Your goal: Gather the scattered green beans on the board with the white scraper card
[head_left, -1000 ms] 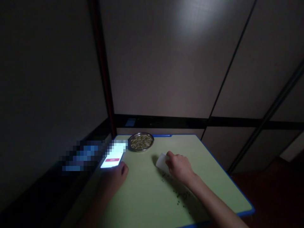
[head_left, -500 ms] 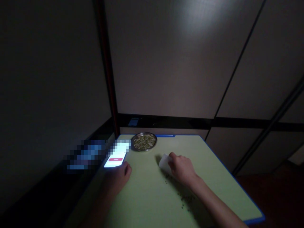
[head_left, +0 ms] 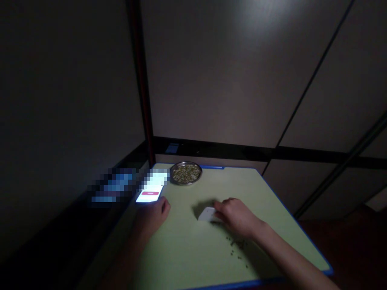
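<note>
My right hand [head_left: 234, 215] pinches a stiff-looking white piece of paper [head_left: 207, 214], held low over the green tabletop and tilted. A few dark specks show on and beside the paper. Small dark green beans or seeds [head_left: 238, 243] lie scattered below my right wrist. My left hand [head_left: 155, 215] rests curled on the table's left side, just in front of a lit phone [head_left: 151, 191]; nothing shows in its fingers. At the far left of the table stands a round metal plate [head_left: 171, 176] with many small green and pale pieces spread in it.
The light green table [head_left: 187, 257] has a blue edge, and a blue strip [head_left: 213, 167] runs along its back. Pale panels [head_left: 211, 80] rise behind it. A dark glossy wall on the left mirrors the phone's glow. The room is dim.
My right hand has lowered the paper and turned it flatter, slightly nearer to me. My left hand stays by the phone. The whole view has shifted a little.
</note>
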A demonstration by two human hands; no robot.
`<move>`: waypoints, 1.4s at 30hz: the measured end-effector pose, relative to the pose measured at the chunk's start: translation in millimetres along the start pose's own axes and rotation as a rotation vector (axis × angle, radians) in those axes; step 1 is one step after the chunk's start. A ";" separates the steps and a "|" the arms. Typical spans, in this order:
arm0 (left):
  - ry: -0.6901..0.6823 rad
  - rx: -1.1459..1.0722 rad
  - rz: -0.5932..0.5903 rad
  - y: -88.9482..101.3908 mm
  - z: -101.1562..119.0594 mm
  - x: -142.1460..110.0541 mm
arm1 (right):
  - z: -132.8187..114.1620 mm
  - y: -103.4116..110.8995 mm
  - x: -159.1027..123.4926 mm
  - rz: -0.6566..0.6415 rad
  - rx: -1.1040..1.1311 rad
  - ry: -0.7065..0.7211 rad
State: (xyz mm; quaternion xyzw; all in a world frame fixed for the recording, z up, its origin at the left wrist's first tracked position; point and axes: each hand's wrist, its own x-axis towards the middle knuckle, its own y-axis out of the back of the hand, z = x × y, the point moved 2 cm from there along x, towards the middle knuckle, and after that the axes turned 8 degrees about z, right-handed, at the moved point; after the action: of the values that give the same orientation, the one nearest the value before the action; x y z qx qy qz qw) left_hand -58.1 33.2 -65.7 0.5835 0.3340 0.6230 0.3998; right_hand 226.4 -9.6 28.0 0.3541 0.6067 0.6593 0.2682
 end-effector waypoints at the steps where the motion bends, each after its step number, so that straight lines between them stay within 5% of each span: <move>1: -0.006 0.000 0.008 -0.1 0.0 0.0 | -0.4 1.2 -3.7 0.003 0.005 0.031; 12: -0.020 0.005 0.008 -4.2 -2.0 2.1 | -0.7 5.8 -49.7 0.053 0.127 0.084; 20: -0.008 -0.013 0.002 -14.1 -9.1 3.4 | 45.0 32.4 -63.1 0.081 0.143 -0.176; 29: -0.015 0.014 -0.019 -12.7 -9.1 5.8 | 68.0 7.1 -71.8 0.012 0.143 -0.286; 42: 0.009 0.005 -0.049 -9.1 -7.0 6.3 | 66.3 1.0 -64.5 0.016 0.112 -0.195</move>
State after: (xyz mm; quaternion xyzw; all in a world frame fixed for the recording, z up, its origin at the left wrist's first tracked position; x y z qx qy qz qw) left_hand -64.1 43.3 -71.5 0.5733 0.3518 0.6146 0.4120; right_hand 318.0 -19.7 20.7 0.4357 0.6110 0.5888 0.3003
